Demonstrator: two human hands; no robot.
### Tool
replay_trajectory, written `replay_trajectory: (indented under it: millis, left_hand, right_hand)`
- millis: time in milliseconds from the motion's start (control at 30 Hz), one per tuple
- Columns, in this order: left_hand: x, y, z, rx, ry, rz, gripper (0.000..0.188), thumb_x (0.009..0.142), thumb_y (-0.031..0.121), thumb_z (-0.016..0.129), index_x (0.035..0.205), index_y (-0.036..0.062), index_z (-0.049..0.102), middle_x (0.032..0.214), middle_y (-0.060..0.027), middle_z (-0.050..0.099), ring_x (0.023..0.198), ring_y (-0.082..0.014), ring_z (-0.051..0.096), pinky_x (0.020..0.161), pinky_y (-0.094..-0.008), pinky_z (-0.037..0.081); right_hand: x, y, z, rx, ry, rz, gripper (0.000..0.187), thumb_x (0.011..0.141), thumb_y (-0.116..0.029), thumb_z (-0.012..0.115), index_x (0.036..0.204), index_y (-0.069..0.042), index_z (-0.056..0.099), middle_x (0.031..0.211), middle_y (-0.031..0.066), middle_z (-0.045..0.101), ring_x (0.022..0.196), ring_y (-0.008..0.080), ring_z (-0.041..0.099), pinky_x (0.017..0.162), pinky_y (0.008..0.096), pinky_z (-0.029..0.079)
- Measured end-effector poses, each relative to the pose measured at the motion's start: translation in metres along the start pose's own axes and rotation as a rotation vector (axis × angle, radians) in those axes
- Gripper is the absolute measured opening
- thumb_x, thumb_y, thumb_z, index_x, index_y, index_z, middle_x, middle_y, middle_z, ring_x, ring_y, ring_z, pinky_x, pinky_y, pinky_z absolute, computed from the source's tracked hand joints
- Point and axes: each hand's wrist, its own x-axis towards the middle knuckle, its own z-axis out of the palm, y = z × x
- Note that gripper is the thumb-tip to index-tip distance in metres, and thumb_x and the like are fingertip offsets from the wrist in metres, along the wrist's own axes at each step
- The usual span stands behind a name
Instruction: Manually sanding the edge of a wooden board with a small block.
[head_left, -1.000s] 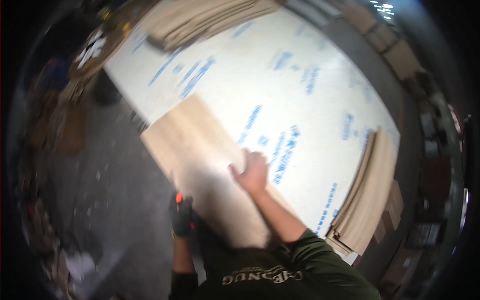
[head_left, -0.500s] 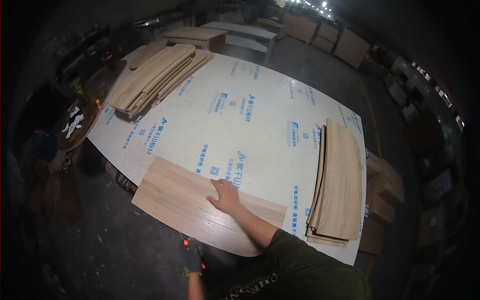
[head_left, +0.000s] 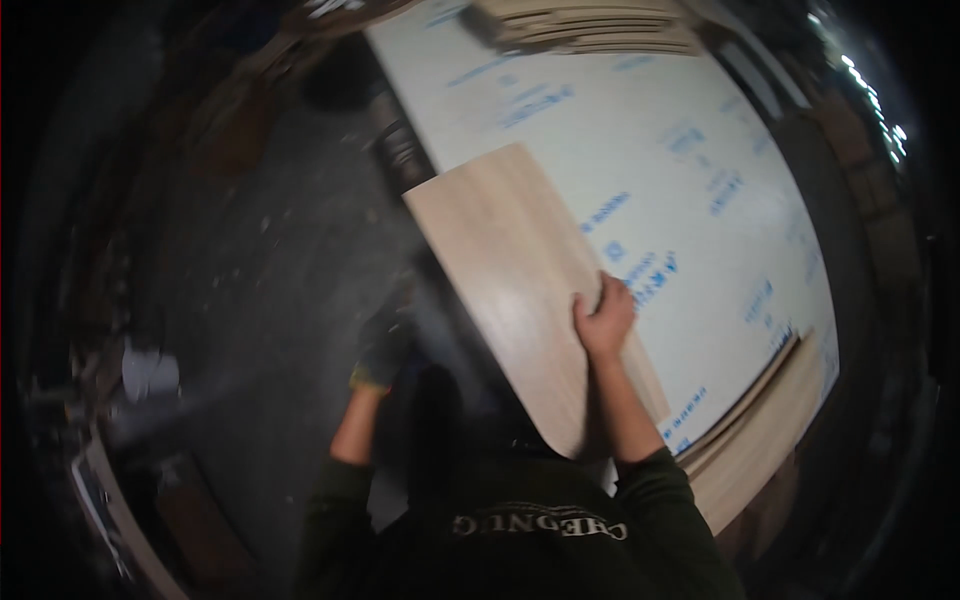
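Note:
A pale wood-grain board (head_left: 510,270) with a rounded near corner lies tilted over the left edge of the white worktop sheet (head_left: 690,250). My bare right hand (head_left: 607,318) grips its right long edge, thumb on the upper face and fingertips over the edge. To the left of the board, over the dark floor, hangs my left hand (head_left: 385,340) in a dark glove with a yellowish cuff. Motion and shadow smear its fingers, so whatever it may hold does not show.
Stacked curved boards (head_left: 600,25) lie at the far end of the sheet. Another stack of boards (head_left: 765,430) sits at the near right. A white bucket-like container (head_left: 150,372) stands on the floor at left, near a long pale strip (head_left: 125,520).
My view has swung left, over the floor. My right hand has gone from resting on the board to gripping its edge. The red-orange tool seen at my left glove is no longer discernible.

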Motion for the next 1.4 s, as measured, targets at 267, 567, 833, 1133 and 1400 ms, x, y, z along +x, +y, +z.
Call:
replay_trajectory:
  millis: [267, 567, 833, 1133, 1400]
  left_hand:
    - [0.064, 0.018, 0.020, -0.189, -0.063, 0.208, 0.048, 0.087, 0.005, 0.051, 0.134, 0.0134, 0.055, 0.104, -0.0074, 0.070, 0.067, -0.0283, 0.062, 0.062, -0.0365, 0.052]
    - [0.161, -0.097, -0.014, 0.074, -0.056, 0.301, 0.049, 0.086, 0.003, 0.053, 0.133, 0.0127, 0.056, 0.096, -0.0083, 0.071, 0.063, -0.0219, 0.063, 0.060, -0.0313, 0.052]
    - [0.121, -0.090, 0.034, -0.608, -0.375, -0.091, 0.046, 0.086, 0.004, 0.054, 0.132, 0.0117, 0.057, 0.092, -0.0084, 0.071, 0.061, -0.0192, 0.062, 0.058, -0.0299, 0.051]
    - [0.176, -0.123, -0.020, -0.086, 0.064, -0.057, 0.039, 0.089, 0.008, 0.058, 0.128, 0.0086, 0.061, 0.085, -0.0072, 0.068, 0.063, -0.0126, 0.060, 0.060, -0.0290, 0.049]
    - [0.161, -0.053, 0.021, -0.444, 0.329, -0.440, 0.029, 0.090, 0.019, 0.059, 0.112, 0.0031, 0.064, 0.102, -0.0178, 0.069, 0.090, -0.0329, 0.066, 0.079, -0.0373, 0.051]
  right_hand:
    - [0.001, -0.019, 0.000, -0.002, -0.097, 0.012, 0.050, 0.077, -0.021, 0.070, 0.122, -0.006, 0.058, 0.116, 0.0156, 0.059, 0.109, 0.0351, 0.053, 0.096, 0.0444, 0.041]
    - [0.000, -0.017, 0.005, 0.014, -0.110, -0.052, 0.053, 0.073, -0.018, 0.070, 0.122, -0.003, 0.056, 0.114, 0.0177, 0.059, 0.108, 0.0364, 0.053, 0.096, 0.0453, 0.041]
    - [0.004, -0.020, 0.000, 0.010, -0.120, -0.029, 0.052, 0.074, -0.016, 0.068, 0.122, -0.001, 0.056, 0.113, 0.0186, 0.059, 0.108, 0.0369, 0.052, 0.096, 0.0456, 0.040]
    - [-0.001, -0.014, 0.005, 0.001, -0.157, -0.049, 0.052, 0.075, -0.016, 0.067, 0.123, -0.001, 0.054, 0.116, 0.0200, 0.057, 0.109, 0.0377, 0.050, 0.098, 0.0460, 0.039]
    - [0.001, -0.010, 0.004, 0.020, -0.155, -0.060, 0.052, 0.076, -0.016, 0.066, 0.125, -0.001, 0.053, 0.116, 0.0205, 0.056, 0.109, 0.0385, 0.050, 0.098, 0.0464, 0.038]
